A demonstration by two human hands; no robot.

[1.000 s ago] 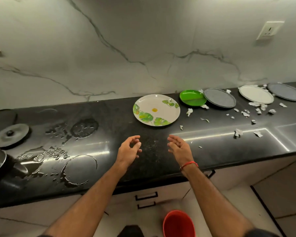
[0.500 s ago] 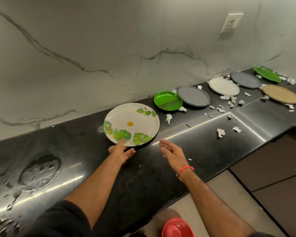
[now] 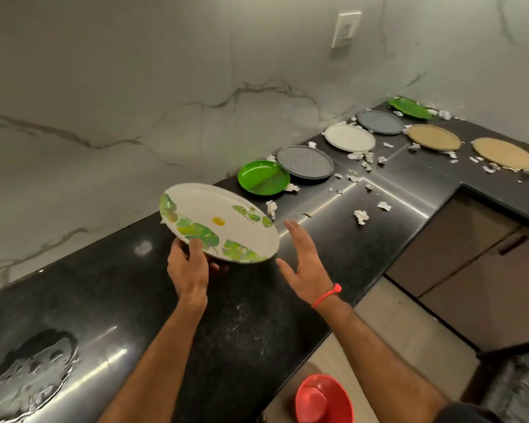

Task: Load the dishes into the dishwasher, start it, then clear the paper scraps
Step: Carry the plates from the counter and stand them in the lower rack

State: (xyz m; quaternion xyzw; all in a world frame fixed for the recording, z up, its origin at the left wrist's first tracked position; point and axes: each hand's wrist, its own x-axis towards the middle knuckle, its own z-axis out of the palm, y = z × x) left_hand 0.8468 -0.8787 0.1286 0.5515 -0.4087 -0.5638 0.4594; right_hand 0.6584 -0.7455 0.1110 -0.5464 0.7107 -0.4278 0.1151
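My left hand grips the near rim of a white plate with green leaf print, thumb on top, and holds it tilted above the black counter. To the plate's right, my right hand is spread with straight fingers and holds nothing. Further along the counter lie a green divided plate, a dark grey plate, a white plate, a blue-grey plate, another green plate and two tan plates. Torn paper scraps are scattered among them.
A water puddle spreads on the counter at lower left. Below, on the floor, stands a red bucket. Brown cabinet fronts sit under the counter's right-hand corner. A wall socket is on the marble backsplash.
My left hand has taken hold of the leaf-print plate and lifted it off the counter, tilted. My right hand has risen beside it. The view has swung right.
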